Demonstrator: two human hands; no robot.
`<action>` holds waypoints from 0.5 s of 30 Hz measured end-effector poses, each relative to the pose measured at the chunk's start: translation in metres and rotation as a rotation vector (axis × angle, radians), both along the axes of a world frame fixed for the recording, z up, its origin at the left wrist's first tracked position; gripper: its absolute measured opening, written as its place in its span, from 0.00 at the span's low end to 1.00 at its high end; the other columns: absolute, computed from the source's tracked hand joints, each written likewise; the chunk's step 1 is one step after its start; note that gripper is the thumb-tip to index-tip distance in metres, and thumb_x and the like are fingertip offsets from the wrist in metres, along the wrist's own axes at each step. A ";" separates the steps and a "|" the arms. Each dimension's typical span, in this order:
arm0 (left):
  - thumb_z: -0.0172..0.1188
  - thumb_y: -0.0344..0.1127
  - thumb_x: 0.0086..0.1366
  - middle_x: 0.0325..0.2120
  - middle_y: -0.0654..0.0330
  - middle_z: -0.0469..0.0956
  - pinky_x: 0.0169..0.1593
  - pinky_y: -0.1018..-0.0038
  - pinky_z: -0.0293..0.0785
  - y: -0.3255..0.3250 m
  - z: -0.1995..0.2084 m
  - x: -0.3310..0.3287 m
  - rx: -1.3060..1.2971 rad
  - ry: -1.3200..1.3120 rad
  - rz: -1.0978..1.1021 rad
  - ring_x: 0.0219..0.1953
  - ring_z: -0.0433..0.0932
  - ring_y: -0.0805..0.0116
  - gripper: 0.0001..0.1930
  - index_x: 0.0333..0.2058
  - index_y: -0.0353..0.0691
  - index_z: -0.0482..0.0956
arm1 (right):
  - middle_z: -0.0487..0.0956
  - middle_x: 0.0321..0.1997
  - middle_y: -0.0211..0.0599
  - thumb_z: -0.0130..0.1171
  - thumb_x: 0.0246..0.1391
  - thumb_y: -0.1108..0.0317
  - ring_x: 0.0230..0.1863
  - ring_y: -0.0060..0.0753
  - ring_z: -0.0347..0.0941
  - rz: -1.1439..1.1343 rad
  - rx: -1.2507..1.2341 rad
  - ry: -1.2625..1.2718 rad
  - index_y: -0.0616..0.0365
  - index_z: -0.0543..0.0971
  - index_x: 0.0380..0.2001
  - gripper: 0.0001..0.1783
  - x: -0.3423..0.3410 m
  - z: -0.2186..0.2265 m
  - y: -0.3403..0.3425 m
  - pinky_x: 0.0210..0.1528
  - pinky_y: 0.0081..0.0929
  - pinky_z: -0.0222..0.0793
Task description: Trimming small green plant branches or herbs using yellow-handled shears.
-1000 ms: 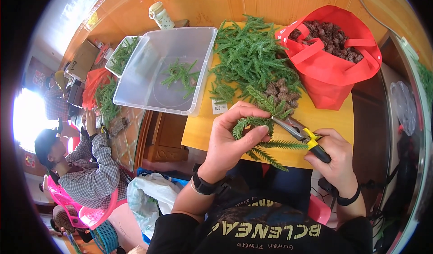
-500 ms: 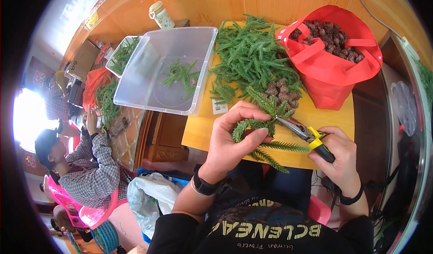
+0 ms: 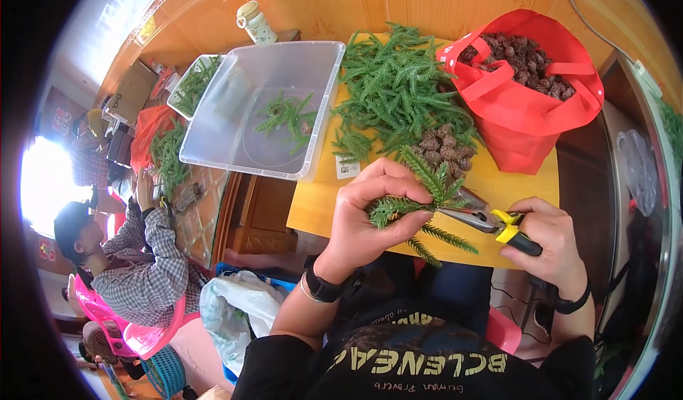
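My left hand [image 3: 370, 219] grips a green conifer sprig [image 3: 420, 197] over the near edge of a yellow table [image 3: 498, 187]. My right hand [image 3: 551, 240] holds yellow-handled pliers [image 3: 491, 222], their jaws at the base of the sprig. Just beyond lies a big pile of green sprigs [image 3: 398, 94] with a small heap of brown cones [image 3: 445, 144] at its near side. A red bag [image 3: 526, 115] full of brown cones stands at the right.
A clear plastic bin [image 3: 235, 137] with a few sprigs inside sits at the left of the pile, a white bottle [image 3: 255, 22] behind it. At the far left a person in a checked shirt [image 3: 135, 258] sits on a pink chair beside more greenery.
My left hand has turned the sprig and lifted it slightly toward the pile. The pliers have stayed at its base, and a cut piece hangs lower over the table edge.
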State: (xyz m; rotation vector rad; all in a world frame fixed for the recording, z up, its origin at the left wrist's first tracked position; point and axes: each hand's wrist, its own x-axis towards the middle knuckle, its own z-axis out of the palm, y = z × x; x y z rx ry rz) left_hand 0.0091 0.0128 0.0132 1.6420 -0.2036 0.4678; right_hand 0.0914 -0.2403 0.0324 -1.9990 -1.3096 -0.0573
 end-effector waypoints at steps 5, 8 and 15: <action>0.68 0.23 0.40 0.25 0.63 0.72 0.35 0.79 0.64 -0.003 0.002 0.003 0.073 -0.035 0.056 0.30 0.69 0.73 0.11 0.26 0.37 0.79 | 0.70 0.17 0.40 0.68 0.30 0.64 0.29 0.49 0.74 0.051 -0.050 0.065 0.61 0.67 0.13 0.19 0.009 0.004 -0.006 0.26 0.34 0.67; 0.68 0.23 0.38 0.25 0.63 0.72 0.35 0.79 0.65 -0.001 0.002 0.004 0.132 -0.074 0.040 0.30 0.69 0.72 0.11 0.25 0.37 0.80 | 0.72 0.19 0.41 0.68 0.31 0.63 0.27 0.48 0.74 0.125 -0.113 0.157 0.61 0.67 0.13 0.19 0.018 0.009 -0.011 0.25 0.31 0.67; 0.68 0.23 0.36 0.26 0.62 0.73 0.34 0.77 0.67 -0.004 0.004 0.005 0.203 -0.191 -0.084 0.31 0.72 0.69 0.12 0.24 0.38 0.82 | 0.67 0.16 0.40 0.67 0.42 0.62 0.19 0.38 0.68 0.328 -0.463 0.586 0.62 0.72 0.17 0.17 0.043 0.035 -0.019 0.20 0.29 0.58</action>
